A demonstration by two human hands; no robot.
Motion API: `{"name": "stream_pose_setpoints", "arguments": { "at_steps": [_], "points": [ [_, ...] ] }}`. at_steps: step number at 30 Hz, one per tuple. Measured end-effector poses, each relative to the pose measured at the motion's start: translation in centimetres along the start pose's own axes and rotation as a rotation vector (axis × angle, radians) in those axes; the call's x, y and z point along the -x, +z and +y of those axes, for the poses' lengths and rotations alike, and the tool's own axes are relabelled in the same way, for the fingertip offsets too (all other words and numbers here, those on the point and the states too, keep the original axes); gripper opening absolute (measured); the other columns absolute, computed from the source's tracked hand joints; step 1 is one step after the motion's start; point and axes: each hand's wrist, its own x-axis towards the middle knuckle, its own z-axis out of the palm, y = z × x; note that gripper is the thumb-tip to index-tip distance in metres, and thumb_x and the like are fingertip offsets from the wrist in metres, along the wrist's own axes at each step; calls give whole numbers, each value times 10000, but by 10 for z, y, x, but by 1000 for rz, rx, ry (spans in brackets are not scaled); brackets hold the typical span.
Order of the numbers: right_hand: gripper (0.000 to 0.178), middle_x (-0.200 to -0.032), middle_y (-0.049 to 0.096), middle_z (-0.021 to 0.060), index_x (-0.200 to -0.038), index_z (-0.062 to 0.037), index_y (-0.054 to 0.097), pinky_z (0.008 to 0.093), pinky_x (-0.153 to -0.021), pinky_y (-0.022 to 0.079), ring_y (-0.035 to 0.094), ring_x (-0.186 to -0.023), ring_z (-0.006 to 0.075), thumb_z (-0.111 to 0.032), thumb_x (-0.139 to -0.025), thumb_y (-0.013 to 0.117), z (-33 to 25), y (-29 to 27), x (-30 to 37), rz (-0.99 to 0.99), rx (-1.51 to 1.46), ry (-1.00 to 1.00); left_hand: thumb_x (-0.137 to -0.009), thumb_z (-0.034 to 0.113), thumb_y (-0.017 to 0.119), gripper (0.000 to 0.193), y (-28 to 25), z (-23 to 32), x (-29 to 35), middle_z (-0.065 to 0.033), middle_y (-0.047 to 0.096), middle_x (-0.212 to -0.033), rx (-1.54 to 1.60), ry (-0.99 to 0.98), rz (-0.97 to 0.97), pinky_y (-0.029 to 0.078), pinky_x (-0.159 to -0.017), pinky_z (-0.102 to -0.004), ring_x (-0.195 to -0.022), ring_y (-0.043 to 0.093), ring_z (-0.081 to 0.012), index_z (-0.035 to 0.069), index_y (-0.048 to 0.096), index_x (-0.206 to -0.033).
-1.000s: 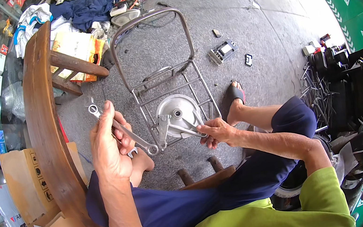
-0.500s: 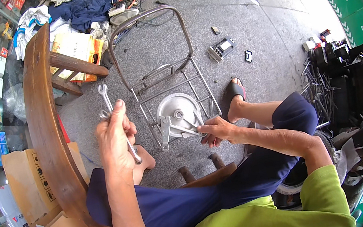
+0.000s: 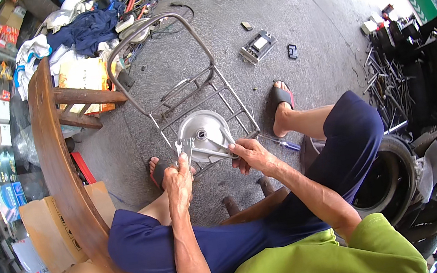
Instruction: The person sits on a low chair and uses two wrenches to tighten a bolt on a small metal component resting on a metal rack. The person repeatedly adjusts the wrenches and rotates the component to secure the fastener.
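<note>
A round silver brake plate (image 3: pixel 202 125) with a center hole and a metal arm (image 3: pixel 214 151) across its lower side rests on a tubular metal rack (image 3: pixel 233 100) between my knees. My left hand (image 3: pixel 179 185) is closed around an open-end wrench (image 3: pixel 179 146), thumb along it. Its jaw end lies at the plate's left edge, beside a flat bracket; whether it grips a fastener I cannot tell. My right hand (image 3: pixel 253 155) pinches the end of the metal arm at the plate's lower right. Its lower fingers curl underneath, partly hidden.
A curved wooden bench (image 3: pixel 57 162) runs down my left, with cardboard boxes (image 3: pixel 50 226) beside it. Clothes (image 3: pixel 93 30) and cables lie far left. A small metal device (image 3: pixel 258 46) sits on the floor ahead. Tires (image 3: pixel 387 172) and a heap of metal tools (image 3: pixel 386 75) stand right.
My left hand has come down and right, bringing the wrench from the air to the plate's left edge. My right hand stays at the metal arm. The view has shifted slightly.
</note>
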Motion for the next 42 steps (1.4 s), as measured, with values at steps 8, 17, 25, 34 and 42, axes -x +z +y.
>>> {"name": "stream_pose_setpoints", "arguments": {
  "at_steps": [8, 17, 25, 34, 42],
  "points": [
    [381, -656, 560, 49, -960, -24, 487, 279, -399, 434, 549, -471, 127, -397, -1035, 467, 17, 12, 1, 7, -68, -105, -1007, 509, 465, 668, 39, -1, 15, -160, 590, -604, 112, 168, 279, 458, -613, -409, -570, 573, -274, -93, 582, -743],
    [399, -640, 524, 53, -933, -33, 456, 288, -397, 414, 529, -461, 139, -417, -1041, 472, 25, 29, 2, 78, 19, -90, -1010, 510, 464, 734, 88, -14, 25, -178, 591, -599, 440, -46, 518, 452, -621, -437, -587, 547, -283, -129, 588, -671],
    [444, -655, 569, 69, -897, 5, 496, 282, -409, 476, 586, -471, 147, -419, -1028, 482, 11, 16, 2, 6, 94, -60, -974, 480, 574, 417, 56, -25, 12, -29, 551, -697, 588, -146, 444, 324, -422, -233, -508, 454, -81, 139, 513, -1206],
    [447, -657, 575, 79, -920, 8, 493, 290, -417, 478, 594, -477, 162, -426, -1025, 487, 10, 18, 0, -17, 59, -40, -952, 511, 594, 528, 40, -14, 20, -28, 579, -762, 695, -242, 336, 308, -370, -175, -463, 450, -57, 197, 480, -1361],
    [446, -642, 556, 75, -929, -11, 457, 289, -412, 472, 593, -474, 172, -443, -1040, 453, 15, 24, 0, -4, 94, -44, -942, 528, 606, 574, 75, -5, 24, -78, 600, -767, 950, -340, 437, 368, -388, -170, -513, 512, -70, -43, 568, -899]
  ]
}}
